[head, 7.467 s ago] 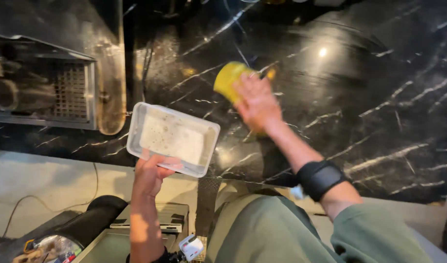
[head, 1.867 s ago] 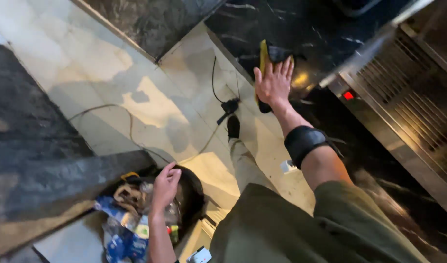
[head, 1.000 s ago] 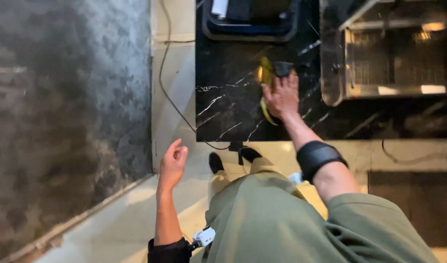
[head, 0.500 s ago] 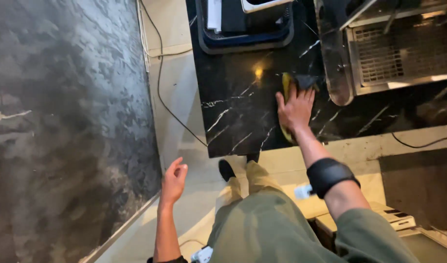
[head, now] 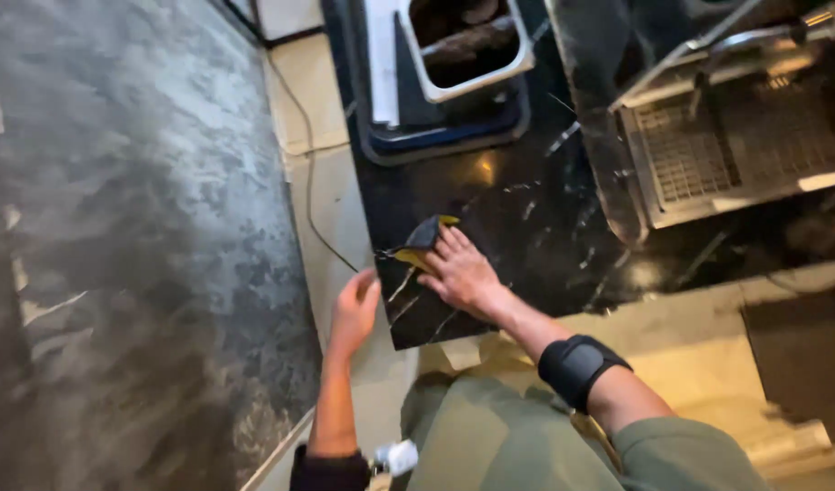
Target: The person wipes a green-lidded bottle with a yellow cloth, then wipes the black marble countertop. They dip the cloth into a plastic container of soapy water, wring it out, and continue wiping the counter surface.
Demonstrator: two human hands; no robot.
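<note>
Pressing down flat, your right hand [head: 461,275] lies palm-down on the yellow-and-dark cloth [head: 424,242], fingers spread and straight rather than curled, so it pins the cloth to the black marble tabletop [head: 526,209] without really gripping it. The cloth pokes out beyond your fingertips, up and to the left of the hand, close to the tabletop's left edge and near its front corner; its longer side runs roughly along your fingers. Your left hand [head: 354,314] hangs just off that edge, over the pale floor [head: 331,182], open with loose fingers and holding nothing. It sits near the cloth but does not touch it, so the right hand is the one already on it. Further along the tabletop, well away from both hands, stand a dark blue tray [head: 435,136] with a white tub [head: 467,41] in it, and to the right a metal sink [head: 726,145] with a grid.
</note>
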